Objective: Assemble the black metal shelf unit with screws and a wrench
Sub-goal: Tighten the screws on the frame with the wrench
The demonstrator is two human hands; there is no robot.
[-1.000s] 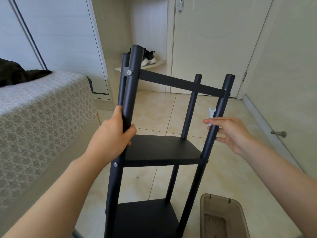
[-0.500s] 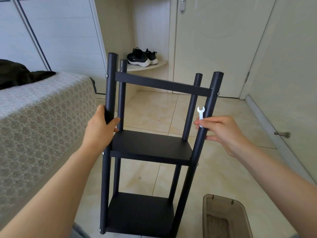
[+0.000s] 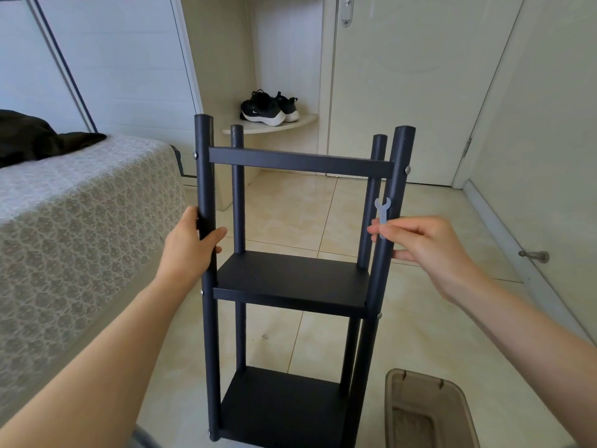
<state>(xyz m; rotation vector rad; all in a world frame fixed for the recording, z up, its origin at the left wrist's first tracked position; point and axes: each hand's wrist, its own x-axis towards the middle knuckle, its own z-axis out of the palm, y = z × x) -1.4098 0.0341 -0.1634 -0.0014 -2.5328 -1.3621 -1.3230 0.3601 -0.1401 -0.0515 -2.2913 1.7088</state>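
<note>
Right hand [image 3: 429, 250] was noted pinching the wrench [image 3: 382, 215] upright beside the standing shelf unit's [image 3: 290, 279] right front post [image 3: 394, 189]; left hand [image 3: 190, 250] was curled round the left post [image 3: 205, 176]. Screw [image 3: 407, 170] lay just above the wrench, nearer the right hand.

Cream tiled floor [image 3: 420, 318], patterned bed [image 3: 80, 221], closed door [image 3: 403, 92].

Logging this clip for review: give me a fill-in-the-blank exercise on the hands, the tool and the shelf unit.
1. The right hand pinches the wrench, its open end pointing ____.
2. The left hand grips a post of the shelf unit, which shows ____ flat shelves.
3. On the corner ledge behind the unit sits a pair of black ____.
Missing words: up; two; shoes.
</note>
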